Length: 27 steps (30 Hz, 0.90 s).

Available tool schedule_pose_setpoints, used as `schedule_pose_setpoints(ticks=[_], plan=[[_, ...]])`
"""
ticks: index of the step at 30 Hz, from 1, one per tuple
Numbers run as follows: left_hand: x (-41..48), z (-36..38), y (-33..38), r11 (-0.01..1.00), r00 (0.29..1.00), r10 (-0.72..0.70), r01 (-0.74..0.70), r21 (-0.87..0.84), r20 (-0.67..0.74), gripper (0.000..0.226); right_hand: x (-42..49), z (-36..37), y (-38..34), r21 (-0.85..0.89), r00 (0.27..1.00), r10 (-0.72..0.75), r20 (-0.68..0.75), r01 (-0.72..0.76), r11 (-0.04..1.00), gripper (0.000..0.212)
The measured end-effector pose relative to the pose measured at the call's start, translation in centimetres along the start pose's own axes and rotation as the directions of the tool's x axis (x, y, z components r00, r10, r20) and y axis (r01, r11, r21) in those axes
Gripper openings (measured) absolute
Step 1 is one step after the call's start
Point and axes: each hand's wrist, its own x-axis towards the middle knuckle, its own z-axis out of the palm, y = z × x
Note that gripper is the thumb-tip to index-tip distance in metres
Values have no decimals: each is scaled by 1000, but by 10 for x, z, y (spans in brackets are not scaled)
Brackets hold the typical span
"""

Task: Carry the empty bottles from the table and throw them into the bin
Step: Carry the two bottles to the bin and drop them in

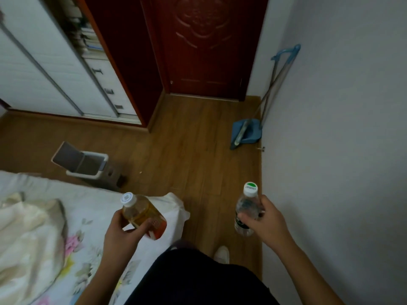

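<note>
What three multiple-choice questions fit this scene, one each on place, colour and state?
1. Where does the bin stand? A on the floor beside the bed; B on the bed; C against the right wall.
2. What colour is the dustpan? A blue; B red; C yellow.
3. How is the bin's lid? A shut; B tipped up, open; C missing.
Key: A, it sits on the floor by the bed's edge; A, the pan is plainly blue; B, the lid stands raised behind the opening.
</note>
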Motion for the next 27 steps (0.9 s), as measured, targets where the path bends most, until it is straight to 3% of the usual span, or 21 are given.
schedule_pose_setpoints(ticks=[4,8,13,20,23,27], plan=[[39,3,21,998,994,-66,65,-14,-83,72,79,-10,-59,-38,996,-64,63,67,997,82],[96,19,44,994,990,-108,107,-14,-88,59,150,-16,-93,-44,993,-83,89,88,995,76],[189,49,86,990,991,-124,121,-67,-52,49,227,-28,-112,-65,996,-21,83,26,998,97],[314,88,180,994,995,-27,38,-103,98,45,307,-60,-132,-31,995,64,-72,-66,997,66],[356,94,214,990,992,39,-22,-138,117,49,341,-71,-149,-39,991,65,-120,-71,997,79],[413,101,237,986,994,65,-50,-156,88,51,404,-76,-174,-96,994,45,-97,-55,994,53]])
